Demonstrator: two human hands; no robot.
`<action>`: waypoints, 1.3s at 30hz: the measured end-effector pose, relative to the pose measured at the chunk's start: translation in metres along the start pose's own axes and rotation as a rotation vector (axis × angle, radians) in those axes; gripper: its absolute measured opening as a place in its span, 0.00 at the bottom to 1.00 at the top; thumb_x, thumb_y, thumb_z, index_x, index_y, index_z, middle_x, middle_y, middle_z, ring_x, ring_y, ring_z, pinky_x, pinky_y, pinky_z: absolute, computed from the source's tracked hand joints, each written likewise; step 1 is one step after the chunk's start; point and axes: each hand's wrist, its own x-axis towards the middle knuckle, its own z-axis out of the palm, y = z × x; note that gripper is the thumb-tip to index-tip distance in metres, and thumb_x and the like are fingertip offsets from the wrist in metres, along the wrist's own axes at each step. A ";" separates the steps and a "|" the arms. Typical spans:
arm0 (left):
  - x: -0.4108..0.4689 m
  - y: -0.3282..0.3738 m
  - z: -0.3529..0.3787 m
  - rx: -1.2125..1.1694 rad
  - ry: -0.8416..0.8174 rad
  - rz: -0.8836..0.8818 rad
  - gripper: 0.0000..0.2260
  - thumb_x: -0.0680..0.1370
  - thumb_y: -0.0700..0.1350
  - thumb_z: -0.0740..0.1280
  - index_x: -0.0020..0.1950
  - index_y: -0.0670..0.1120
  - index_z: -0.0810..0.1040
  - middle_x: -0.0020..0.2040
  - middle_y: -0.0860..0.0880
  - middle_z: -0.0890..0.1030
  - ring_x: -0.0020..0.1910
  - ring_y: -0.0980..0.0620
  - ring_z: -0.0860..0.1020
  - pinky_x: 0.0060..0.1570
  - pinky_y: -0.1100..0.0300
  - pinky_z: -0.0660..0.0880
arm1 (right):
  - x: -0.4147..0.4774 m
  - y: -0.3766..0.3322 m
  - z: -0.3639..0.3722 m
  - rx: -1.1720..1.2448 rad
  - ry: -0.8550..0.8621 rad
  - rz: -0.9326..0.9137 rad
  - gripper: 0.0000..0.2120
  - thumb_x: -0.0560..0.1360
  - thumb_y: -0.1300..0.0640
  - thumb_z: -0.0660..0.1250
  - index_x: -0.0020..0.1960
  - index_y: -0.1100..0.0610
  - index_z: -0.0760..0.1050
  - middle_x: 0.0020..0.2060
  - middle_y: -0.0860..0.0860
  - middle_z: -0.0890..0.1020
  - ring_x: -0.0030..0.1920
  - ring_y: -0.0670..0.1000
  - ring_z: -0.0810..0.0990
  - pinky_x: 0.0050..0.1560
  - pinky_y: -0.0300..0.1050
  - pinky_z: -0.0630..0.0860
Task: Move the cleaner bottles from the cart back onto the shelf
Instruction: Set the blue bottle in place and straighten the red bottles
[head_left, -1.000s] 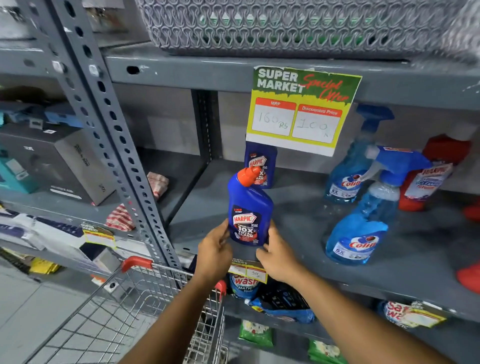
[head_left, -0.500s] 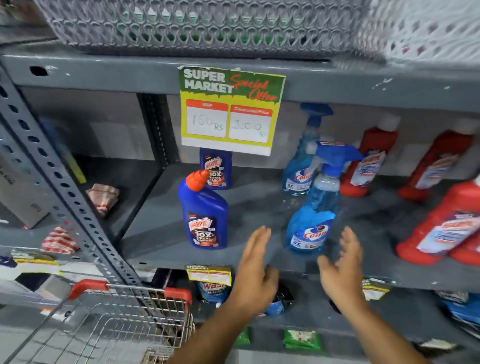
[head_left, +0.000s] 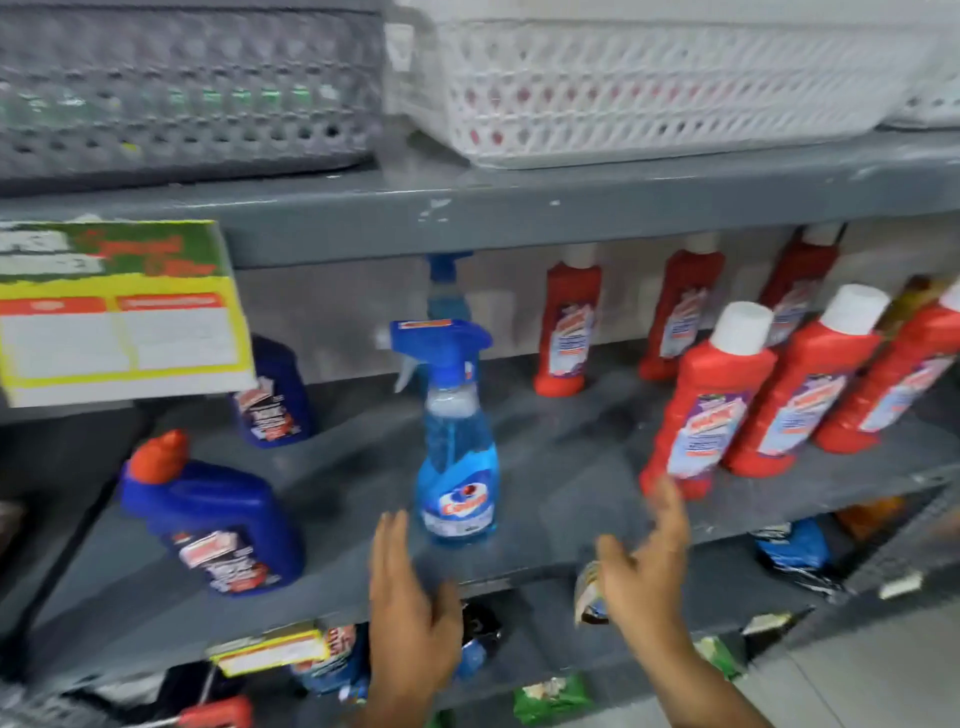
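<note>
Red plastic, most likely the cart handle (head_left: 218, 713), is glimpsed at the bottom edge of the view; the basket itself is not shown, so it cannot be told whether bottles remain in it. Both hands are held bare and empty before the front edge of the grey metal shelf (head_left: 571, 467): the left hand (head_left: 410, 618) with fingers spread flat, the right hand (head_left: 644, 566) open and blurred by motion, nothing gripped by either. A dark blue toilet-cleaner bottle (head_left: 218, 525) with an orange cap is stood near the front left edge, label outward, seemingly so it can be read. A blue spray bottle (head_left: 457, 452) is placed at the front centre; its label is too smeared to be read with confidence. Red bottles with white caps (head_left: 711, 410) are ranked toward the right, more along the back edge. A green-and-yellow offer card (head_left: 119, 312) is hung from the shelf above; its writing is illegible. Perforated baskets (head_left: 649, 88) are kept on top.
</note>
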 end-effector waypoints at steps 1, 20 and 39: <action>-0.010 0.009 0.009 0.019 0.030 0.101 0.35 0.65 0.33 0.61 0.72 0.48 0.60 0.74 0.45 0.61 0.75 0.48 0.59 0.70 0.74 0.51 | 0.020 0.012 -0.024 -0.010 0.113 -0.003 0.37 0.63 0.59 0.62 0.72 0.58 0.59 0.70 0.61 0.66 0.70 0.59 0.66 0.72 0.56 0.61; 0.023 0.085 0.184 -0.289 -0.166 -0.217 0.39 0.59 0.33 0.57 0.70 0.56 0.67 0.67 0.52 0.76 0.67 0.55 0.72 0.70 0.44 0.66 | 0.112 0.056 -0.074 -0.417 -0.760 -0.185 0.42 0.64 0.56 0.62 0.75 0.47 0.48 0.73 0.48 0.66 0.70 0.51 0.69 0.69 0.49 0.68; 0.004 0.180 0.299 -0.242 -0.509 -0.126 0.41 0.65 0.39 0.61 0.74 0.59 0.49 0.76 0.59 0.53 0.75 0.55 0.58 0.74 0.50 0.60 | 0.207 0.068 -0.204 -0.175 -0.505 -0.040 0.42 0.64 0.68 0.63 0.68 0.38 0.53 0.63 0.41 0.70 0.64 0.44 0.70 0.65 0.43 0.66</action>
